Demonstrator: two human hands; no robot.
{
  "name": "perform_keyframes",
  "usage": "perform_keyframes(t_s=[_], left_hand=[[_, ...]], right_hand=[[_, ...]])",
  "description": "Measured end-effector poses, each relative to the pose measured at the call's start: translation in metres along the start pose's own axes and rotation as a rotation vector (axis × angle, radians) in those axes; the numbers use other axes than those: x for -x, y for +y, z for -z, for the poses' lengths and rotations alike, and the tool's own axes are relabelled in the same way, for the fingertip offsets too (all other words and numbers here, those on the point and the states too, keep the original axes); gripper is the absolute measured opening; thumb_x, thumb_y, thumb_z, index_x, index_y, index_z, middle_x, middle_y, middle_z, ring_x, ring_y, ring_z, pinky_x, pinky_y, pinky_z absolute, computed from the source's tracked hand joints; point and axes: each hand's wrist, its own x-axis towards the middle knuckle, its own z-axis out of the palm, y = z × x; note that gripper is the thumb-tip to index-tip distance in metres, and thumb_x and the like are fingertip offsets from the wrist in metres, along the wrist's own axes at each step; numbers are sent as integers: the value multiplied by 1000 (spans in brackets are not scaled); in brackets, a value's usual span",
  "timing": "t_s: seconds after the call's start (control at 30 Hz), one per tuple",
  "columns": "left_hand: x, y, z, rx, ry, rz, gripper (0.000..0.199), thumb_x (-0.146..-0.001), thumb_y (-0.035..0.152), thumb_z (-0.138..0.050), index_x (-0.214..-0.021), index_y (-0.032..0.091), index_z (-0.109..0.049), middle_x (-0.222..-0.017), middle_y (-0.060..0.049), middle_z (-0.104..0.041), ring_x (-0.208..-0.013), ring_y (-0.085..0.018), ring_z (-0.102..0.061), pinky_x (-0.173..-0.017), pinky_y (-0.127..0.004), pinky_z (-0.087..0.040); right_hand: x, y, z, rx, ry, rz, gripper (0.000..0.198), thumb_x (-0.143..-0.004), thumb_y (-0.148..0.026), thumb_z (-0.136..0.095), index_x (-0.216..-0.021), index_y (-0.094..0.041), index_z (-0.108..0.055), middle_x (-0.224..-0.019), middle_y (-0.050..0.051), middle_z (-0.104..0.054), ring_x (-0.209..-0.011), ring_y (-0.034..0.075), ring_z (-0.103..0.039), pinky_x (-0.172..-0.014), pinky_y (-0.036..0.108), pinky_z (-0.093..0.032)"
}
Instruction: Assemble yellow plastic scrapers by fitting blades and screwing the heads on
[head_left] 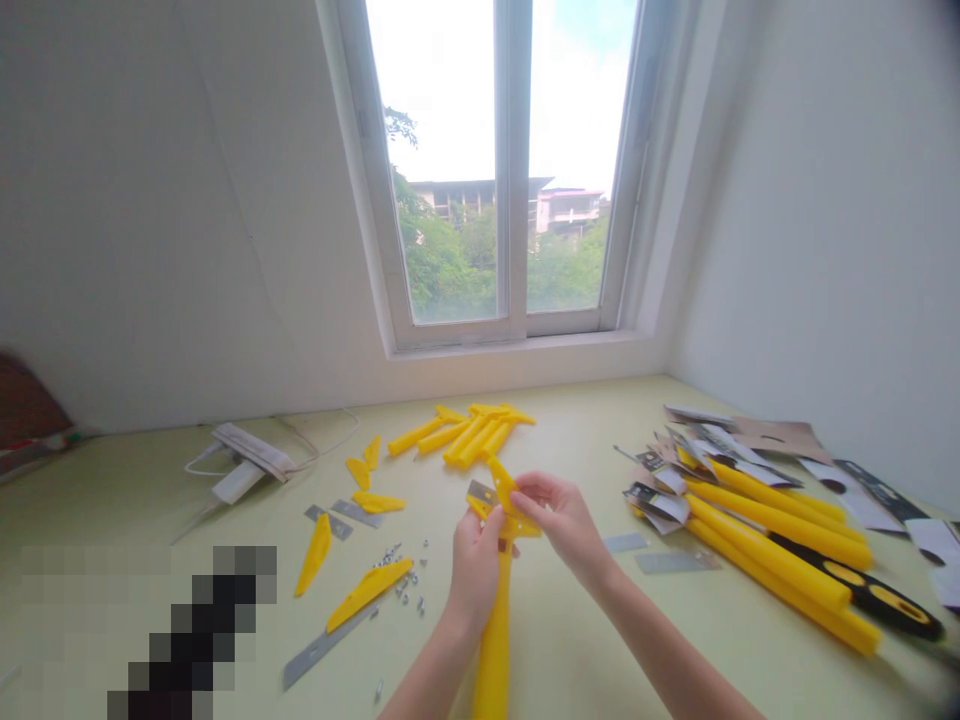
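Observation:
My left hand [474, 575] is closed around the head of a yellow scraper handle [493, 660], whose shaft points down toward me. A grey metal blade [481, 490] shows at the left of that head. With its fingers pinched, my right hand [562, 520] grips a yellow plastic clamp piece [501, 482] tilted over the head. Whether this piece is seated on the handle is hidden by my fingers. Left of my hands lie a loose yellow clamp piece [369, 592], a long metal blade [322, 648] and several small screws and nuts [405, 598].
Several assembled yellow scrapers [472, 440] lie at the back. More yellow handles [780, 560], a black-and-yellow handle [877, 597] and cardboard packaging [772, 437] crowd the right. Flat blades [675, 563] sit near my right forearm. A white power strip [251, 452] stands at the left.

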Motion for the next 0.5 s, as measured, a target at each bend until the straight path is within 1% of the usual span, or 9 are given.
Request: perform_keyframes(t_s=[0.13, 0.27, 0.4, 0.5], left_hand=[[0, -1, -2, 39, -37, -10, 18, -77, 28, -43, -74, 12, -51, -47, 3, -50, -42, -9, -45, -42, -20, -36], [1, -2, -3, 84, -74, -12, 19, -77, 29, -41, -73, 12, -50, -46, 3, -48, -40, -9, -43, -42, -21, -34], [1, -2, -3, 126, -118, -28, 24, -79, 34, -40, -73, 13, -49, -47, 4, -46, -41, -9, -41, -42, -21, -32], [2, -2, -4, 132, -126, -24, 29, -81, 40, -38, -69, 14, -47, -47, 4, -44, -43, -9, -40, -43, -22, -31]], right_hand=[[-3, 10, 3, -13, -5, -11, 20, -68, -35, -63, -70, -15, -64, -67, 2, -61, -60, 14, -53, -56, 25, -41], [-3, 9, 3, -49, -37, -20, 21, -68, -36, -63, -70, -15, -64, -67, 2, -60, -60, 13, -52, -56, 24, -41], [-1, 5, 2, -118, -83, -77, 23, -68, -37, -62, -72, -14, -63, -67, 3, -61, -61, 13, -54, -56, 24, -41], [-1, 4, 1, -137, -88, -97, 25, -67, -38, -63, -72, -14, -63, -67, 3, -63, -62, 14, -55, -57, 24, -42]])
